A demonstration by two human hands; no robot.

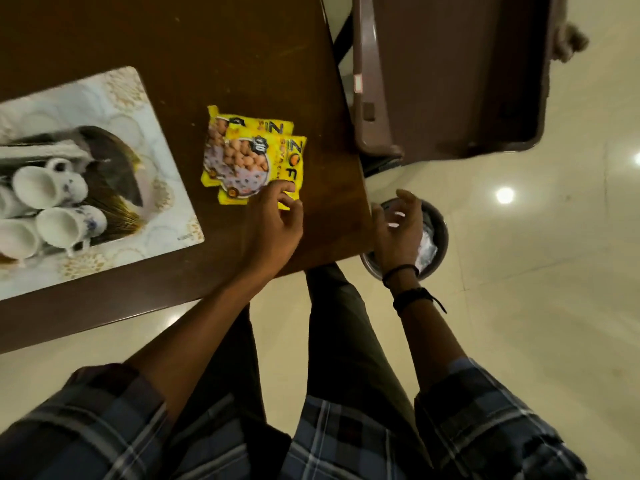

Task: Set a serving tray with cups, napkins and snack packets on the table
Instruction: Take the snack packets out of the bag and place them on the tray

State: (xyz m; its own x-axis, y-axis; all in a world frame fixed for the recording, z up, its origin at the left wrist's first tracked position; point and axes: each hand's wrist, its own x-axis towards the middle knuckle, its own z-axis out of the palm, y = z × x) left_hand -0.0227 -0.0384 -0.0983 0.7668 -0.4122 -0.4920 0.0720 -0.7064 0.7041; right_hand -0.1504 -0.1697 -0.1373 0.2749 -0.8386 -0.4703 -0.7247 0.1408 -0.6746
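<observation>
Two yellow snack packets lie overlapped on the dark wooden table, right of the tray. My left hand rests with its fingertips on the near corner of the top packet, fingers spread. My right hand hovers open past the table's right edge, holding nothing. The white patterned serving tray lies at the left and carries several white cups tipped on their sides, with a pale folded napkin behind them.
A brown plastic chair stands close to the table's right edge. A round bin with crumpled plastic sits on the glossy cream floor under my right hand. My legs stand at the table's near corner.
</observation>
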